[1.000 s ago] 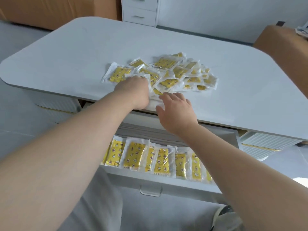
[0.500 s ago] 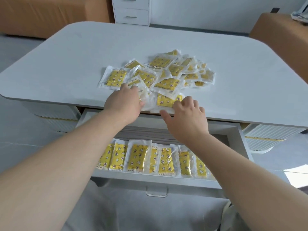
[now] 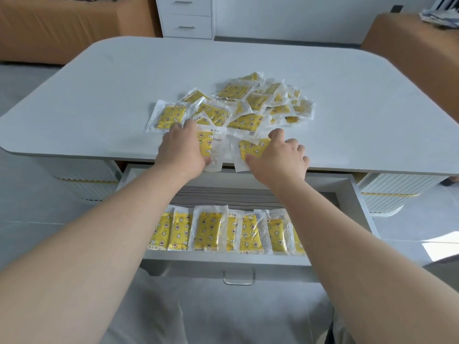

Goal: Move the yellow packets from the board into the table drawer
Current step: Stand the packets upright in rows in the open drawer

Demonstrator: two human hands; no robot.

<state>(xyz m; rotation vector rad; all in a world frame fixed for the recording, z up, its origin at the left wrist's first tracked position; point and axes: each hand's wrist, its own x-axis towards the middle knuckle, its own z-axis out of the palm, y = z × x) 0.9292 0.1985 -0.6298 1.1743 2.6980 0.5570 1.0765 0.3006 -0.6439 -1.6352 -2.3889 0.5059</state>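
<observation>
Step in hand: picking up the next two packets off the board (image 3: pixel 119 80), one per hand, just above centre frame at the board's near edge

left hand (image 3: pixel 182 147): palm down, fingers curled over first packet (image 3: pixel 208 145), covering its left half; looks like a grip, underside hidden
right hand (image 3: pixel 280 157): fingers curled on top of second packet (image 3: pixel 250 148), thumb at its near edge, pinching it
Both packets overhang the board edge, right over the open drawer (image 3: pixel 357 192); neither is lifted clear yet as far as I can tell

Task things: loose pile (image 3: pixel 248 105) upper centre of frame on the board, drawer row (image 3: pixel 211 229) lower centre, lined up along the drawer front

Next move, my read: lift or slide both packets off the edge, bring them down and set them into the row. The free spot is hard to see since the right forearm hides the row's right end; the back of the drawer looks bare. The film is slippery, so the hold needs to stay firm

Counts:
- hands: 2
- packets in hand: 2
- drawer row: 7 visible, maybe more behind the right arm
- pile on board: overlapping, roughly 15–20, exact count not possible
- drawers open: 1, with 1 handle (image 3: pixel 239 279)

Progress: well under half done, judging by pile against row
</observation>
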